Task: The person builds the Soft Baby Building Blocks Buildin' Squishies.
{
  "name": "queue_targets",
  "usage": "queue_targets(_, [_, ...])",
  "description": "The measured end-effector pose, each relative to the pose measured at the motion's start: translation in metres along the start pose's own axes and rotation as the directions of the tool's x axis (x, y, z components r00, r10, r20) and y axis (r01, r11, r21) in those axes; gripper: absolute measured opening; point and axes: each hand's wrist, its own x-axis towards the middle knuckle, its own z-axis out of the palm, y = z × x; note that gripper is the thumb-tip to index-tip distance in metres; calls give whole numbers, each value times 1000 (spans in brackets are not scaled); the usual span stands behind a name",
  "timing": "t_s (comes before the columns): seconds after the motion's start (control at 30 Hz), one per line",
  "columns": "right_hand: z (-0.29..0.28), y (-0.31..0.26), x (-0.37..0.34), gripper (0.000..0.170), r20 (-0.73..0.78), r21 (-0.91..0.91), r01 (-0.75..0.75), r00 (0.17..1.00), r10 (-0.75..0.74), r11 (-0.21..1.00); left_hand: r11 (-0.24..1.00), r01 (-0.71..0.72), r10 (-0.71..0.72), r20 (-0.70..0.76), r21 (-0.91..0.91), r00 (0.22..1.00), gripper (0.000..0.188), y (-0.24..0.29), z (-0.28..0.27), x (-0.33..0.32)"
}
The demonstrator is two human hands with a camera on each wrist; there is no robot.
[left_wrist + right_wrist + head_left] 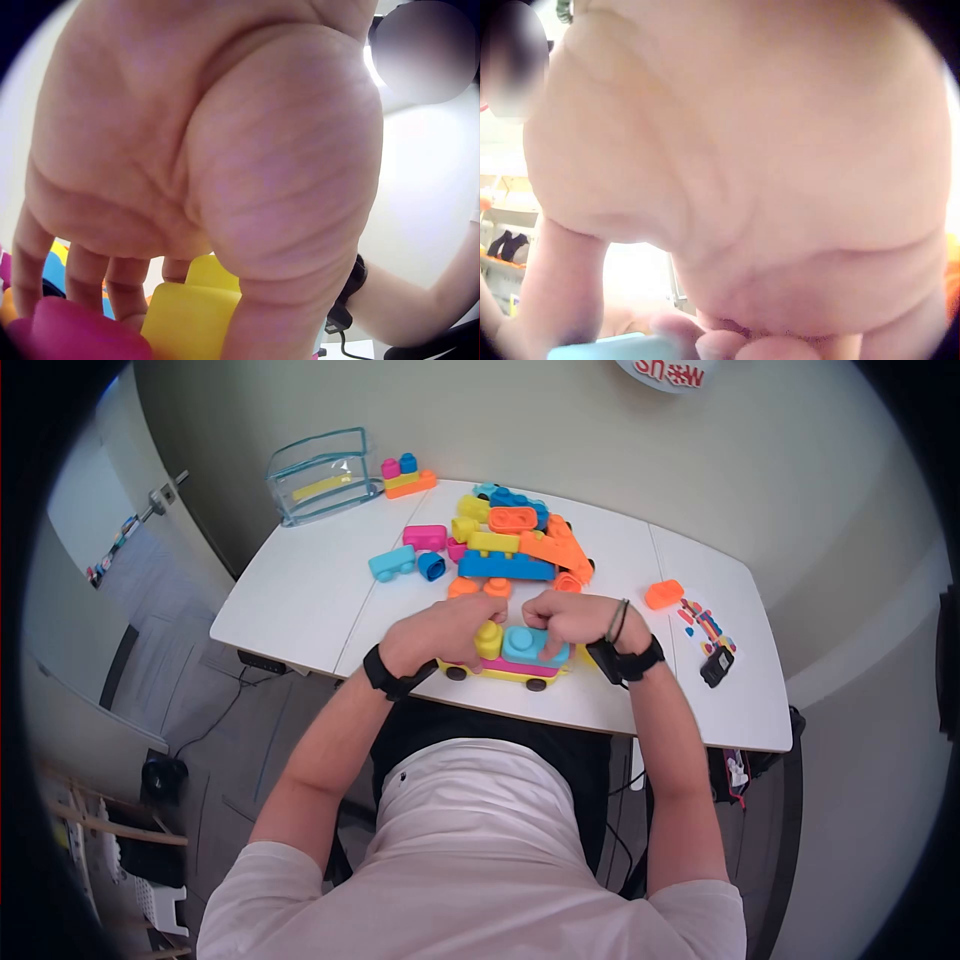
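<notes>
A toy car built of blocks [515,669] stands near the front edge of the table, with a yellow wheeled base and a pink layer above. My left hand [445,630] grips its left end, thumb on the near side and fingers reaching over the far side. In the left wrist view, a pink block [82,334] and a yellow block [191,315] lie between that thumb and the fingers. On the right of the car, a light blue block [522,644] is held by my right hand [580,622], thumb down its near side, other fingers curled behind it.
Beyond the hands lies a pile of blocks, including a long blue block [505,566] and a yellow one [493,541]. A clear case [325,478] stands at the back left. To the right are an orange block [664,595] and a black device [717,667].
</notes>
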Motion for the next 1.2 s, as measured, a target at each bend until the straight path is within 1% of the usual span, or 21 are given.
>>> queue_targets(0.07, [-4, 13, 9, 41, 12, 83, 8, 1000, -9, 997, 999, 22, -21, 36, -23, 999, 71, 6, -6, 0])
queue_targets(0.13, [-6, 19, 13, 28, 65, 220, 11, 998, -26, 975, 998, 46, -43, 76, -43, 996, 71, 13, -11, 0])
queue_targets(0.17, [-4, 19, 11, 38, 43, 224, 12, 999, -22, 975, 997, 65, -60, 83, -52, 995, 70, 16, -13, 0])
queue_targets(0.2, [-3, 18, 9, 38, 36, 232, 8, 999, -17, 973, 995, 84, -79, 88, -59, 993, 70, 16, -14, 1])
queue_targets(0.3, [-1, 12, 4, 37, -27, 122, -2, 1000, 5, 993, 997, 56, -51, 96, -47, 994, 69, 15, -12, 6])
queue_targets(0.37, [1, 12, 4, 28, -64, 49, -42, 997, 45, 998, 998, 39, -35, 95, -44, 995, 69, 14, -10, 9])
queue_targets(0.4, [3, 13, 4, 28, -68, 55, -45, 996, 49, 997, 998, 36, -31, 107, -51, 994, 69, 13, -9, 12])
queue_targets(0.47, [8, 16, 5, 14, -92, 119, -59, 993, 70, 991, 998, 29, -21, 125, -57, 992, 68, 11, -5, 17])
queue_targets(0.53, [11, 41, 23, 10, -96, 145, -69, 992, 84, 987, 997, -30, 36, 84, -70, 996, 68, 9, 0, 22])
queue_targets(0.6, [11, 50, 26, 10, -97, 168, -79, 991, 96, 983, 998, -32, 36, 82, -50, 996, 69, 15, 1, 23])
queue_targets(0.63, [10, 47, 23, 13, -115, -33, -11, 993, 8, 999, 999, -29, 32, 74, -31, 997, 70, 17, 1, 24])
queue_targets(0.67, [10, 45, 20, 18, -113, -234, 54, 990, -83, 971, 999, -32, 35, 74, -31, 997, 70, 16, 5, 27])
queue_targets(0.7, [10, 44, 13, 18, -115, -235, 52, 990, -81, 971, 996, -92, 92, 57, 0, 994, 69, 11, 11, 30])
queue_targets(0.73, [13, 31, -3, 23, -262, -263, -94, 965, 23, 960, 988, -149, 147, 41, 34, 988, 67, 8, 17, 33])
queue_targets(0.77, [15, 16, -14, 28, -401, -274, -230, 910, 106, 934, 989, -140, 139, 35, 40, 990, 67, 8, 21, 33])
queue_targets(0.8, [17, 5, -25, 28, -394, -285, -211, 915, 86, 935, 991, -134, 134, 12, 16, 991, 65, 12, 26, 32])
queue_targets(0.87, [17, -3, -49, 34, -520, -404, -255, 854, 9, 879, 993, -115, 115, -24, -5, 993, 63, 22, 28, 33])
queue_targets(0.97, [10, 3, -58, 31, -470, -417, -163, 881, -59, 894, 999, -29, 28, 41, 14, 999, 62, 42, 23, 32])
queue_targets(1.0, [9, 3, -56, 31, -469, -419, -165, 882, -57, 893, 999, -30, 29, 40, 11, 999, 62, 41, 24, 33])
queue_targets(1.07, [10, 4, -51, 27, -397, -403, -256, 914, 84, 879, 996, -65, 63, 39, 58, 997, 63, 38, 25, 35])
queue_targets(1.2, [17, 6, -49, 25, -424, -429, -214, 905, 13, 878, 982, -112, 112, 14, 151, 994, 62, 33, 12, 35])
